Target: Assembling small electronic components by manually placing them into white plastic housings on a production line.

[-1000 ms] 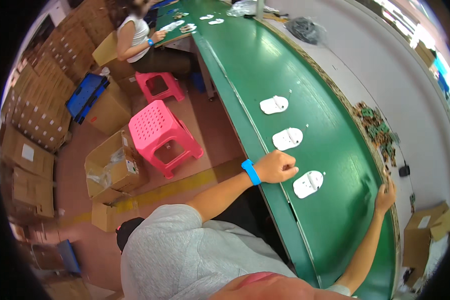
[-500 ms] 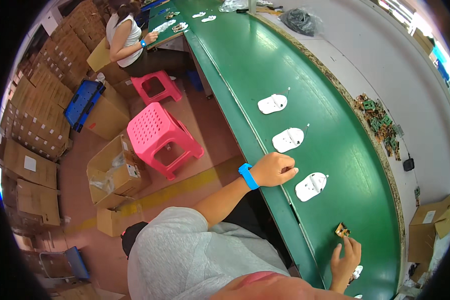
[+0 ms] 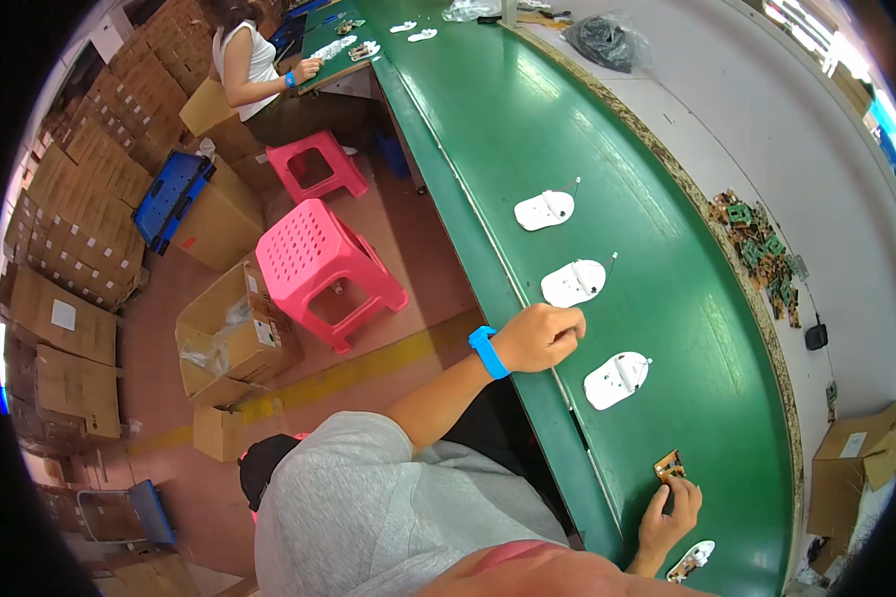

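Note:
My right hand [image 3: 672, 512] pinches a small circuit board [image 3: 670, 464], brown with copper-coloured parts, over the green conveyor belt [image 3: 657, 289]. Just beyond the belt's near edge is my left hand [image 3: 540, 338], with a blue band on its wrist and its fingers curled; whatever is inside them is hidden. A white oval plastic housing [image 3: 615, 380] lies to the right of that hand. Two similar ones, a middle housing [image 3: 573, 284] and a farther housing [image 3: 545, 210], have thin wires sticking out. Close to my right hand lies another white housing [image 3: 691, 562] with brown parts on it.
Circuit boards [image 3: 757, 249] are heaped on the ledge beyond the belt, near an open carton [image 3: 851, 458]. Pink stools [image 3: 324, 264] and cartons [image 3: 234, 328] stand on the floor at left. A co-worker [image 3: 254, 75] sits at a side table at the far left.
My right hand has shifted slightly left with the circuit board, uncovering more of the white housing beside it. My left hand has barely moved.

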A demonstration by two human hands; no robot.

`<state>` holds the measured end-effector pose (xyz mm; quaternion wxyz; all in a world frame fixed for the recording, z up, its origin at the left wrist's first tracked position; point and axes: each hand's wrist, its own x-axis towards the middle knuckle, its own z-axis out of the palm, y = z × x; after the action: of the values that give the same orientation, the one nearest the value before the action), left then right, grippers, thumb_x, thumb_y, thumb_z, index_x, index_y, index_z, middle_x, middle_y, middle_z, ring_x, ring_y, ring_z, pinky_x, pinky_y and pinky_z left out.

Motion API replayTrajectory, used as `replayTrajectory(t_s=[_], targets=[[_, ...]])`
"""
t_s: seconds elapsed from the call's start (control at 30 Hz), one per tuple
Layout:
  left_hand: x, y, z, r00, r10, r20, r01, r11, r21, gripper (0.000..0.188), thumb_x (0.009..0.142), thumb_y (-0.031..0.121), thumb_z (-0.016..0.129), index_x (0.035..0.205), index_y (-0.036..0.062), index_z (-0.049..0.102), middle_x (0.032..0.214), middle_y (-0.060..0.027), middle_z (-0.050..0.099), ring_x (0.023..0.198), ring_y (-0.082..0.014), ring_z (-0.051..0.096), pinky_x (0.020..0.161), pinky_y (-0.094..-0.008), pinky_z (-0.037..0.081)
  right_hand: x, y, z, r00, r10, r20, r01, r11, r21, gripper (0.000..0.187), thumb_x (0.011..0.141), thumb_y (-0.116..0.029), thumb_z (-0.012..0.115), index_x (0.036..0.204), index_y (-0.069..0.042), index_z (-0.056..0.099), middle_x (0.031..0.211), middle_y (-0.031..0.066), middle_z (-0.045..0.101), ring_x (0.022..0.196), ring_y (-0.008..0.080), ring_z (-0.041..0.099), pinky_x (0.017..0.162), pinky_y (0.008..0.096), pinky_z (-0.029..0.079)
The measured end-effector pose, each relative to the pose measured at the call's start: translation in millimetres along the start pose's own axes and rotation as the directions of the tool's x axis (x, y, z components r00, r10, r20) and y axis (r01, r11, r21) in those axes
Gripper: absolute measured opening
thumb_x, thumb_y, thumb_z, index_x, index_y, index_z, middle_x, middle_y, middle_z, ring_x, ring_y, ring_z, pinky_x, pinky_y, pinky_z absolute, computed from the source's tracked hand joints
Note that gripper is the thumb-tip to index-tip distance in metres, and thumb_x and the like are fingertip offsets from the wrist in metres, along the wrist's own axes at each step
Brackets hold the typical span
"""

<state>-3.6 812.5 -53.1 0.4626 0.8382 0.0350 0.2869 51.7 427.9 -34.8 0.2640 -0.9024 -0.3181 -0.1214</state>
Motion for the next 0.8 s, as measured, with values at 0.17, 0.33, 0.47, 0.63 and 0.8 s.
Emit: replayTrajectory(t_s=[0.17, 0.33, 0.47, 0.63, 0.8], targets=[[1.2, 4.2, -0.1, 0.999, -0.01, -0.032, 0.01, 1.0, -0.008, 0.008, 0.085, 0.007, 0.062, 0.077, 0.0047, 0.06, 0.063, -0.0043, 0.057, 0.052, -0.0219, 0.046, 0.053, -0.0337, 0.039, 0.1, -7.9, 2.4, 0.997, 0.078, -0.011, -0.077, 0.992, 0.102, 0.026, 0.08, 0.004, 0.063, 0.105, -0.002, 0.07, 0.105, 0.0112, 0.067, 0.096, 0.0287, 0.059, 0.091, 0.0391, 0.049], [1.4, 5.0, 2.1, 1.0, 0.024, 0.008, -0.024, 0.996, 0.091, 0.009, 0.085, 0.008, 0.062, 0.077, 0.005, 0.059, 0.065, -0.0057, 0.061, 0.055, -0.025, 0.05, 0.054, -0.0354, 0.042, 5.7, -13.5, 4.7, 0.99, 0.06, -0.129, -0.045, 0.992, 0.116, 0.019, 0.08, 0.005, 0.062, 0.096, -0.002, 0.068, 0.097, 0.0106, 0.065, 0.087, 0.0274, 0.057, 0.08, 0.0366, 0.048], [1.5, 1.4, 2.8, 0.998, 0.045, 0.045, -0.052, 0.988, 0.147, 0.013, 0.086, 0.009, 0.062, 0.075, 0.0053, 0.057, 0.063, -0.0052, 0.058, 0.054, -0.0242, 0.048, 0.054, -0.0353, 0.041, -0.3, -5.3, -0.9, 0.979, -0.04, -0.198, 0.057, 0.995, 0.081, 0.009, 0.079, 0.006, 0.061, 0.081, -0.003, 0.061, 0.081, 0.0086, 0.059, 0.073, 0.0252, 0.05, 0.066, 0.0348, 0.044], [-4.0, 0.1, -1.8, 0.998, 0.047, 0.052, -0.055, 0.986, 0.156, 0.017, 0.088, 0.008, 0.063, 0.072, 0.0053, 0.056, 0.059, -0.0036, 0.051, 0.052, -0.0209, 0.041, 0.052, -0.0343, 0.037, -15.8, 8.4, -9.7, 0.976, -0.165, -0.142, 0.178, 0.981, 0.083, 0.024, 0.078, 0.008, 0.058, 0.064, -0.005, 0.043, 0.063, 0.0056, 0.043, 0.056, 0.0222, 0.034, 0.052, 0.0347, 0.031], [-2.6, -1.2, 8.0, 0.997, 0.011, 0.073, -0.017, 0.997, 0.078, 0.02, 0.087, 0.011, 0.064, 0.07, 0.0046, 0.055, 0.059, -0.004, 0.051, 0.051, -0.0215, 0.041, 0.052, -0.0344, 0.037, -26.4, 7.4, -10.8, 0.973, -0.149, -0.178, 0.168, 0.981, 0.097, 0.033, 0.078, 0.007, 0.057, 0.06, -0.008, 0.034, 0.056, 0.0055, 0.034, 0.051, 0.0223, 0.025, 0.049, 0.0361, 0.025]])
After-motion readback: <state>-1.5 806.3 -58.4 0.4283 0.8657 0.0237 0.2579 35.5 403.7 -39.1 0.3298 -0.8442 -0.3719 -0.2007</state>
